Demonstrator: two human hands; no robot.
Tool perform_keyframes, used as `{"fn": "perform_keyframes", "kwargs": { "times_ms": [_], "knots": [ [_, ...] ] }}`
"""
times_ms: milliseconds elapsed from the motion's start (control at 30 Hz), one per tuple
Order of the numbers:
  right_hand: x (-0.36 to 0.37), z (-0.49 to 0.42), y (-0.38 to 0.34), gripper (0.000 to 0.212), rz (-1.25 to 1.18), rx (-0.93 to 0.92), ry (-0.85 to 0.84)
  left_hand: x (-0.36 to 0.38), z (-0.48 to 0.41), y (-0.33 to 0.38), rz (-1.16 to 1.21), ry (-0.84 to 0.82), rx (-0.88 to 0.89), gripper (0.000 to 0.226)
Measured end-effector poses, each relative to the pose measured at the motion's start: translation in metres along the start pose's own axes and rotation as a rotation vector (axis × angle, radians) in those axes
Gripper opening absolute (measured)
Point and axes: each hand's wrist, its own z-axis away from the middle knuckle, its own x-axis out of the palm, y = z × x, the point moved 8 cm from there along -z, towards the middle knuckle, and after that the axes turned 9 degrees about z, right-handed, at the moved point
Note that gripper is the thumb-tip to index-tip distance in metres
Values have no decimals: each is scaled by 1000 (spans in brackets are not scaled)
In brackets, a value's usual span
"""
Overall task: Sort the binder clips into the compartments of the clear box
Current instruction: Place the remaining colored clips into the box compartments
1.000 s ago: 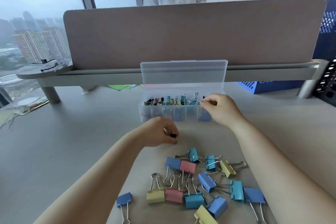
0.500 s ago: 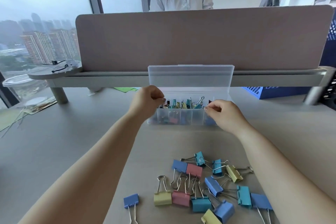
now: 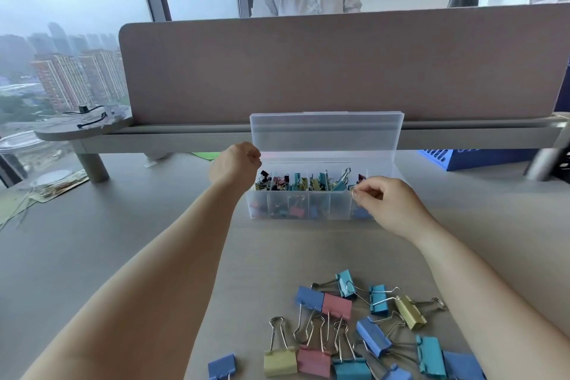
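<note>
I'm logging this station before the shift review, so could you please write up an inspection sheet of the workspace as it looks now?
Surface: grey desk, no spills seen.
Job's things: clear box, lid up, compartments part filled; loose binder clips piled near the person.
Clutter: papers at far left; blue crate behind.
Grippers: left hand curled over the box's left end; right hand pinching at its right end, contents unclear.
Cables: dark cord on the shelf.
Surroundings: partition, window, two people behind.
</note>
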Motion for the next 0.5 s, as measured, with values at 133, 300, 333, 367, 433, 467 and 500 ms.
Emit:
{"fn": "perform_keyframes", "kwargs": {
  "times_ms": [133, 300, 333, 367, 433, 467, 500],
  "knots": [
    [0, 1, 0, 12, -8, -4, -7, 0, 6, -11, 16, 15, 8, 21],
    [-1, 6, -7, 12, -6, 1, -78, -11, 33, -19, 140, 37, 43, 18],
    [-1, 8, -9, 12, -2, 5, -103, -11, 41, -19, 168, 22, 56, 17],
    [0, 12, -11, 13, 1, 10, -125, -12, 49, -18, 186, 3, 68, 17],
    [0, 20, -16, 17, 0, 20, -156, -10, 69, -16, 211, -48, 95, 16],
    [0, 25, -19, 18, -1, 18, -171, -9, 79, -14, 219, -82, 113, 16],
    [0, 31, -21, 19, 4, 11, -182, -7, 90, -12, 225, -117, 135, 16]
  ]
}}
